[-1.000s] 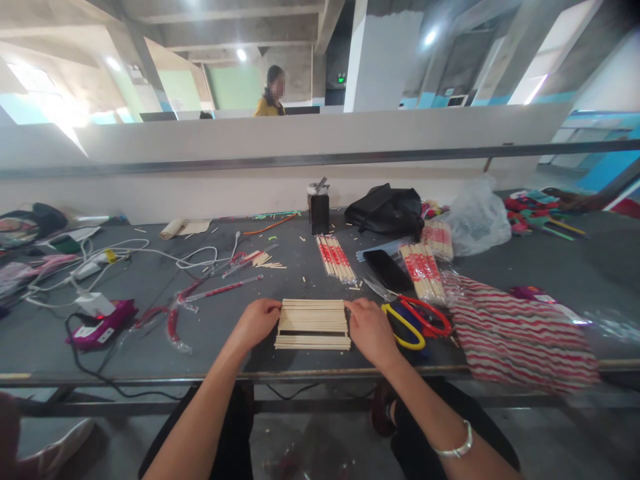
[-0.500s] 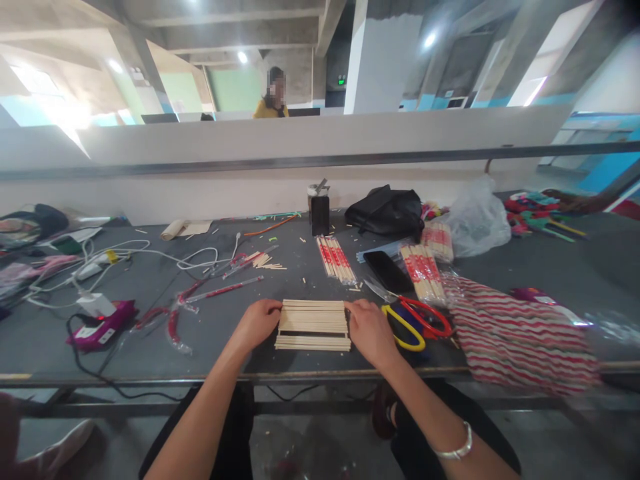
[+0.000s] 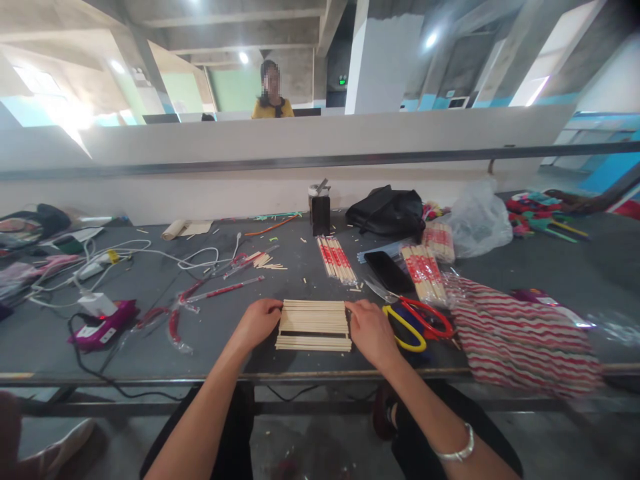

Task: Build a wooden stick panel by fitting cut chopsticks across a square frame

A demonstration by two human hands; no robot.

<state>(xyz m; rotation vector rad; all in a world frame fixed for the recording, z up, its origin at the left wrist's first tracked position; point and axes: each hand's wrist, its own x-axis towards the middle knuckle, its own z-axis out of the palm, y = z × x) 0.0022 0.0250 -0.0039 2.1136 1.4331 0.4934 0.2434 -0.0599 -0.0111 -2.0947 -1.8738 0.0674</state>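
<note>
A flat panel of pale wooden sticks point(image 3: 313, 317) lies on the dark table in front of me. Its sticks run side to side, with a dark gap between the upper rows and the lower strip. My left hand point(image 3: 260, 323) pinches the upper left end of the panel, thumb and fingers drawn together. At the opposite end my right hand point(image 3: 369, 327) has its fingers closed against the upper right corner. Just right of that hand lie yellow-handled scissors point(image 3: 407, 333) and red-handled scissors point(image 3: 430, 319), partly overlapping.
Red-banded stick packs point(image 3: 336, 260) lie beyond the panel, near a black phone point(image 3: 388, 271). A striped cloth point(image 3: 520, 340) covers the right side. Leftward are a purple power box point(image 3: 103, 327), white cables and red plastic-wrapped rods. A person point(image 3: 273, 100) is behind the partition.
Both hands and the stick panel keep practically the same position. The person behind the partition has turned and shifted slightly.
</note>
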